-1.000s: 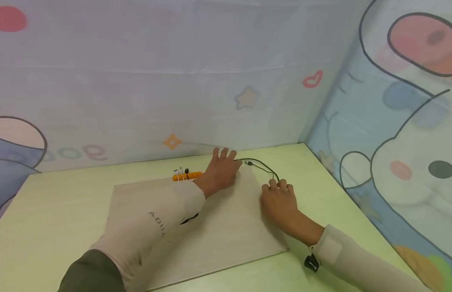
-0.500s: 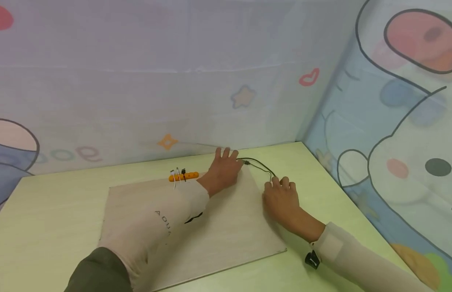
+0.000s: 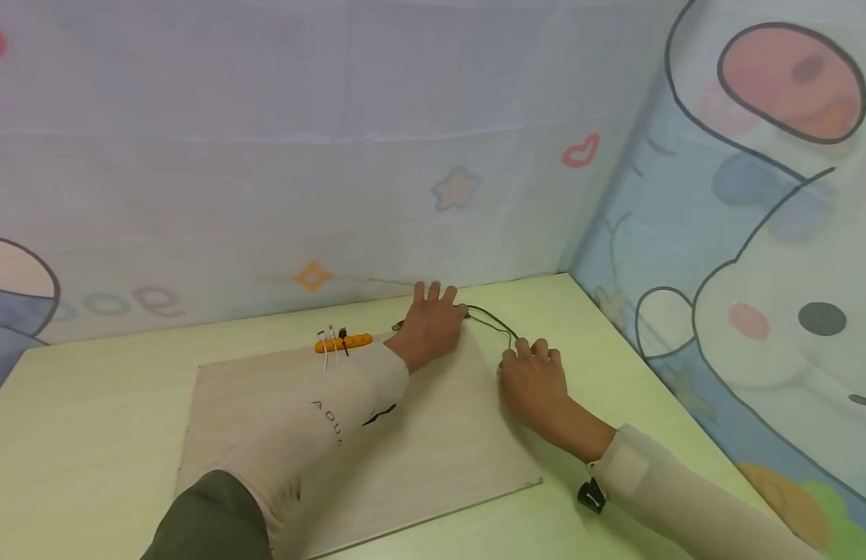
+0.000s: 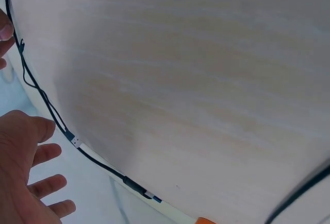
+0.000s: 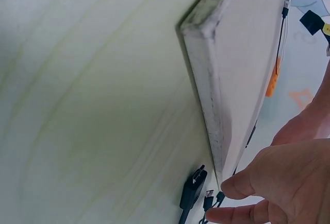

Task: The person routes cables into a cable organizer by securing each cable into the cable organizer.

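Observation:
In the head view a black cable [image 3: 494,317] arcs from beside my left hand [image 3: 433,323] to the fingertips of my right hand [image 3: 534,383]. My left hand lies at the board's back edge; the left wrist view shows its fingers [image 4: 49,184] spread, the thumb touching or close beside the cable [image 4: 45,105]. My right hand, fingers bent, pinches the cable near the board's back right side. The right wrist view has a large black plug [image 5: 193,189] and a small connector [image 5: 208,201] near its thumb. A small white-ended connector [image 4: 75,140] lies along the cable.
A pale board [image 3: 419,451] lies on the light table [image 3: 76,435]. At its back edge sits an orange cable holder [image 3: 363,340] with two white cables and a black one. Printed cloth walls [image 3: 265,194] stand behind and at the right.
The head view has shifted slightly. A dark cable end now shows to the left of my left hand, and the thin connector at its right is mostly hidden. My right hand keeps its hold.

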`<move>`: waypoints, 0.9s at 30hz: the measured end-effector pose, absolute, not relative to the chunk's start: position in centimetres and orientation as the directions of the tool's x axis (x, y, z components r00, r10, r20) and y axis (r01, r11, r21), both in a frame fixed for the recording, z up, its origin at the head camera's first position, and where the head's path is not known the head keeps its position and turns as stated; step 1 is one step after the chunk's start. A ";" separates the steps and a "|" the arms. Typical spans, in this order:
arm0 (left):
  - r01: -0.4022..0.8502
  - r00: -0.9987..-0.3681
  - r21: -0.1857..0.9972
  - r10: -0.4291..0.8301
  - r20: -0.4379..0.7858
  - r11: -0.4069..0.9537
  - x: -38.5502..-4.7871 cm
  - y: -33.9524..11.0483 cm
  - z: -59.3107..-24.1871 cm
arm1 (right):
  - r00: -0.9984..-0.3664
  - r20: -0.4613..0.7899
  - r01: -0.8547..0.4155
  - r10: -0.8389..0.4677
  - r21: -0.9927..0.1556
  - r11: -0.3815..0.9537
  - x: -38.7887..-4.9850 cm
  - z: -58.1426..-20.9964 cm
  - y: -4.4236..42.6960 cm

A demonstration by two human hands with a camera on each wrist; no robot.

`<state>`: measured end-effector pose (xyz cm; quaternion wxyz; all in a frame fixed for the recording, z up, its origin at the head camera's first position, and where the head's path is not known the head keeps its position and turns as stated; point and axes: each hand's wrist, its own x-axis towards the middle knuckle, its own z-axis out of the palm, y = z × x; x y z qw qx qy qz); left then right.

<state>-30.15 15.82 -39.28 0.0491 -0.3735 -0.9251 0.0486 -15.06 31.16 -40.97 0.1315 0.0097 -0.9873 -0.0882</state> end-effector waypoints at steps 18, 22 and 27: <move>0.689 -0.687 -0.171 0.710 0.157 0.704 -29.8 16.3 -39.2 | -0.970 0.239 0.013 -0.031 0.181 0.983 -15.3 -40.4 31.5; 0.683 -0.692 -0.179 0.706 0.153 0.708 -30.0 16.6 -39.2 | -0.965 0.258 0.012 -0.042 0.204 0.979 -15.3 -40.5 31.6; 0.679 -0.704 -0.189 0.702 0.107 0.710 -30.4 17.2 -39.5 | -0.967 0.254 0.018 -0.035 0.205 0.979 -15.4 -40.5 31.5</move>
